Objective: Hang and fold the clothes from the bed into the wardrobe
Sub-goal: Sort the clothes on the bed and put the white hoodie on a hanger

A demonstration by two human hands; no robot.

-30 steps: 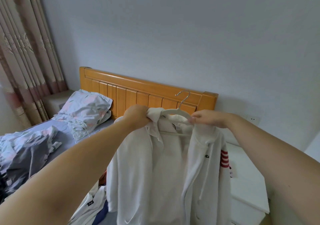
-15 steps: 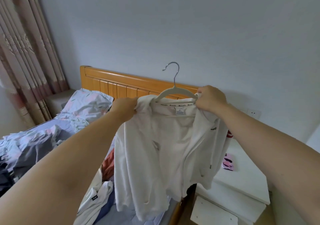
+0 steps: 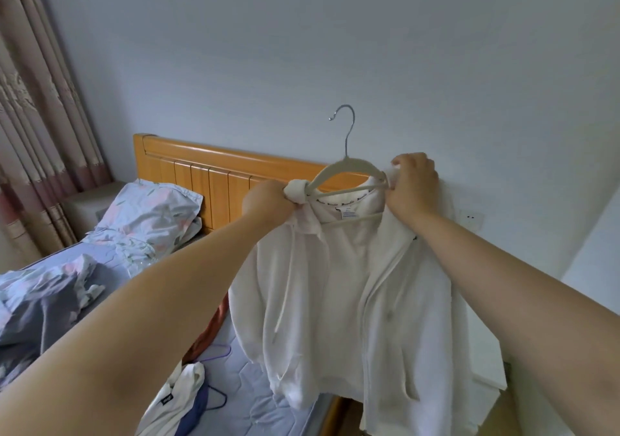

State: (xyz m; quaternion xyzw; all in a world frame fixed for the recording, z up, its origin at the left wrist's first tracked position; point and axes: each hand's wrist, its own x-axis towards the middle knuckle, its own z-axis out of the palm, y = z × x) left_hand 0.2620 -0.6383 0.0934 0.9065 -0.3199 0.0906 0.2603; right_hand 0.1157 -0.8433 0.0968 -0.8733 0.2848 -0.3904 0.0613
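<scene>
I hold the jacket (image 3: 335, 284) up in front of me, over the right edge of the bed (image 3: 255, 388). My left grip (image 3: 268, 201) is at its left shoulder and my right grip (image 3: 412, 184) at its right shoulder. The hanger (image 3: 345, 167) sits in the neck between them, hook standing above. Behind the jacket the headboard (image 3: 208, 170) runs along the wall (image 3: 302, 50). The pillow (image 3: 151, 211) lies at the head of the bed, left of my left grip, with the blanket (image 3: 40, 301) nearer me. Clothes (image 3: 174, 398) lie on the mattress under my left arm. The curtain (image 3: 33, 117) hangs far left.

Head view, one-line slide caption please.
Left hand and right hand grip a white hoodie at the shoulders on a pale hanger above the bed.
</scene>
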